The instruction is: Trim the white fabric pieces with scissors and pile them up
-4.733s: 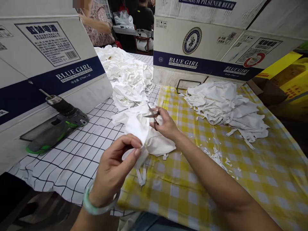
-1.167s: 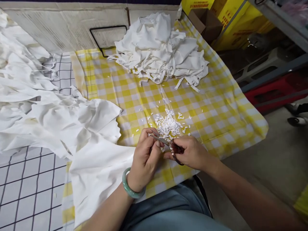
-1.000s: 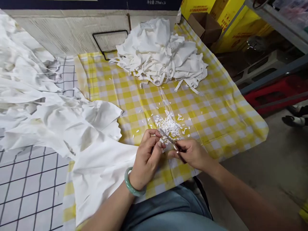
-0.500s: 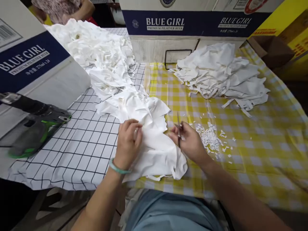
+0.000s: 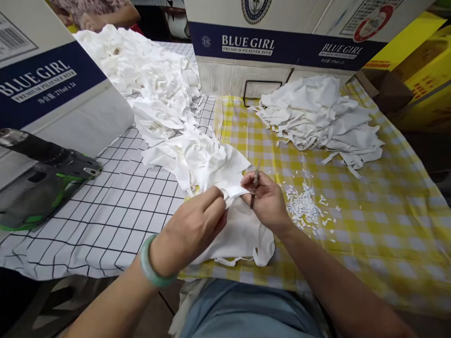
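My left hand [image 5: 197, 223], with a green bangle at the wrist, is closed on a strip of white cloth [image 5: 234, 190] above the table. My right hand [image 5: 269, 202] grips a small pair of scissors [image 5: 256, 178], blades pointing away from me. Its fingertips touch the far end of the same strip, so the cloth is stretched between both hands. Beneath them lies a white cloth garment [image 5: 243, 232] with a thin strap near the table's front edge. Just beyond, more crumpled white pieces [image 5: 200, 157] reach back. The fingers partly hide the scissors' handles.
Small white clippings [image 5: 305, 206] lie right of my right hand. A stack of white garments [image 5: 317, 115] sits back right, and a larger white heap [image 5: 141, 63] back left. Beer cartons [image 5: 243, 75] stand behind. A power drill [image 5: 52, 173] is at left. Another person's arm [image 5: 114, 16] shows beyond.
My left hand has moved right and lifted a strip of cloth towards my right hand. My right hand has shifted slightly left, still with the scissors, and now meets the strip.
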A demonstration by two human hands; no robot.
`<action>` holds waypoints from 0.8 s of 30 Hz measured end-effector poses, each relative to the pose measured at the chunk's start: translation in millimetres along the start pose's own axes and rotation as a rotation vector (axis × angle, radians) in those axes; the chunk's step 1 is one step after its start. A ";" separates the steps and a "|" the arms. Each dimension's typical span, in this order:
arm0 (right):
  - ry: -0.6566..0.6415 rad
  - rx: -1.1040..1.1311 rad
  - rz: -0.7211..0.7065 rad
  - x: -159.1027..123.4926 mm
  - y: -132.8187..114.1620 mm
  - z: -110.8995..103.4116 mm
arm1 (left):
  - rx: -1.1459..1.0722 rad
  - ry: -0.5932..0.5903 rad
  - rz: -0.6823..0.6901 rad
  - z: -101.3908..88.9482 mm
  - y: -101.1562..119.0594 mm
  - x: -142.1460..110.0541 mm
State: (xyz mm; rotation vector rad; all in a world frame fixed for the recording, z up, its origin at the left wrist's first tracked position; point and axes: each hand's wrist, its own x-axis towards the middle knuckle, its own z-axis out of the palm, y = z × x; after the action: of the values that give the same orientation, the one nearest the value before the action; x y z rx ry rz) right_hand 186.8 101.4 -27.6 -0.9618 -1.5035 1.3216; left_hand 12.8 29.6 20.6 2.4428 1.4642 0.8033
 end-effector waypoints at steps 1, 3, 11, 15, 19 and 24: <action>0.015 -0.046 -0.048 -5.1 -3.1 -4.6 | -0.098 -0.056 -0.084 0.6 6.6 -8.9; 0.039 -0.112 -0.158 -15.8 -6.3 -12.9 | -0.452 -0.218 -0.305 7.1 16.6 -20.7; 0.062 -0.013 -0.195 -38.4 -1.2 -28.3 | -2.190 -0.373 -0.848 57.0 43.6 -0.9; 0.061 -0.017 -0.163 -39.3 -4.4 -36.2 | -2.069 -0.228 -0.897 60.0 48.8 7.7; 0.033 -0.005 -0.011 -38.8 -5.3 -35.3 | -1.537 -0.107 -0.771 49.9 49.3 3.2; -0.072 0.198 0.329 -46.0 -0.3 -14.6 | -0.807 0.211 -0.405 45.3 46.5 2.2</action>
State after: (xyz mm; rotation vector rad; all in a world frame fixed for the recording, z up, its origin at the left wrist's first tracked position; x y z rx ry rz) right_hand 214.7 62.3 -32.5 -1.0721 -1.2736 1.7204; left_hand 73.2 13.7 2.8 1.4544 1.2758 1.2607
